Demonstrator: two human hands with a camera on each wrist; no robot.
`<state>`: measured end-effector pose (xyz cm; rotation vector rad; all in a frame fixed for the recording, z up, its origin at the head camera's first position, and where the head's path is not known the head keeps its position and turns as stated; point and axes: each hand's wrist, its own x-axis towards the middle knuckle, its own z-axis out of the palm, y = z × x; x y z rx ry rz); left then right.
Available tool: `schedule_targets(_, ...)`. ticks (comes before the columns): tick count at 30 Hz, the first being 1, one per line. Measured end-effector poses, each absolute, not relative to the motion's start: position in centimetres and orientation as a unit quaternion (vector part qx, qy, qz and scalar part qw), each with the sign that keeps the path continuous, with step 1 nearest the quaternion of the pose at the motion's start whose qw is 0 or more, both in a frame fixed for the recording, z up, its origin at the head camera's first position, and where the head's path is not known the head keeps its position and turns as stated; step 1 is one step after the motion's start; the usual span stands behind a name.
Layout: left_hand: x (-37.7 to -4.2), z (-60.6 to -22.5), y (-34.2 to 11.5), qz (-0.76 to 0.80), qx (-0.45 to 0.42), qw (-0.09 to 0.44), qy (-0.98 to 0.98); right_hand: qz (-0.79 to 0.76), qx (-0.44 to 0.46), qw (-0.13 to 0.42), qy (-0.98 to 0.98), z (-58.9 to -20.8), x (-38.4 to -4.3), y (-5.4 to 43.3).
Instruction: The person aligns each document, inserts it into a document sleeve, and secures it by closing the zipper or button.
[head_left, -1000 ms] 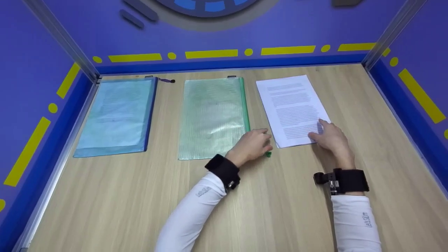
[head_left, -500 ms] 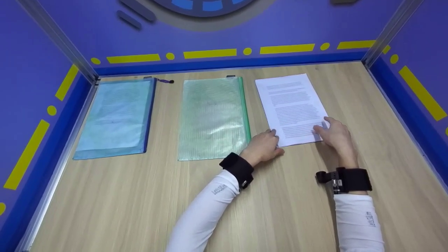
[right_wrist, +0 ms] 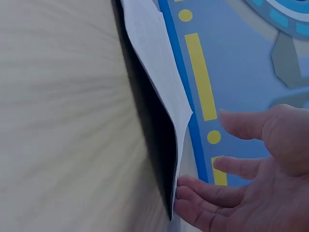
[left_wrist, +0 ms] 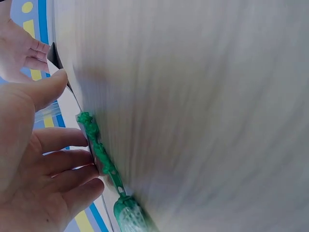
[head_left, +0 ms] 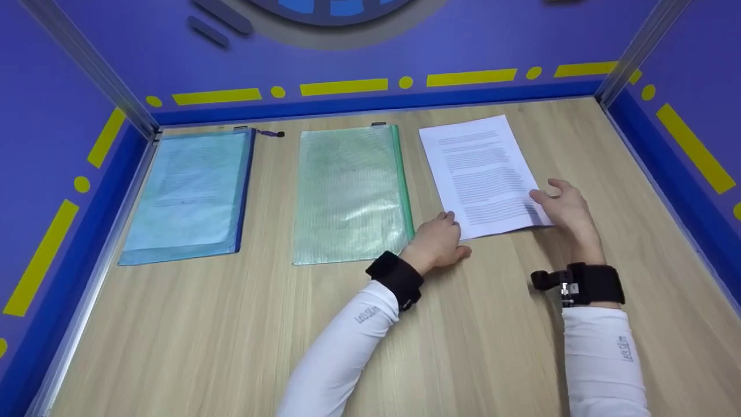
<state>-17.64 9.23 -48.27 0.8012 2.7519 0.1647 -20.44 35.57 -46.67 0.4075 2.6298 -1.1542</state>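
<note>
A stack of printed paper (head_left: 480,168) lies at the right of the table, its near right corner raised. My right hand (head_left: 573,217) is at that corner. In the right wrist view, several fingertips (right_wrist: 186,193) touch the raised edge, while the thumb (right_wrist: 241,124) stays apart from it. My left hand (head_left: 434,243) rests at the near left corner of the paper, its fingers loosely bent. Beside those fingers, the left wrist view shows a green zip pull cord (left_wrist: 99,150). Left of the hand lies a green zip folder (head_left: 350,191).
A blue zip folder (head_left: 185,197) with paper inside lies at the far left, its dark zip pull (head_left: 271,134) at the back. Purple walls with yellow marks (head_left: 343,87) bound the wooden table (head_left: 231,336) at the back and both sides.
My left hand has moved right, from the green folder's near corner to the paper's near left corner. The right hand has shifted right and up, and the paper's near right corner has risen.
</note>
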Motion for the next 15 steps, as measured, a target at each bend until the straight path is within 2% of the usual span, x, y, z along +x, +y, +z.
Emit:
schedule_targets(6, -17.8, -48.4, 9.2, 0.062, 0.280, 0.127, 0.950, -0.408, 0.180, 0.122, 0.887, -46.5, -21.1, 36.1)
schedule_targets(15, -17.8, -48.5, 9.2, 0.066, 0.273, 0.131, 0.951, -0.414, 0.185, 0.177, 0.873, -45.9, -22.9, 36.1)
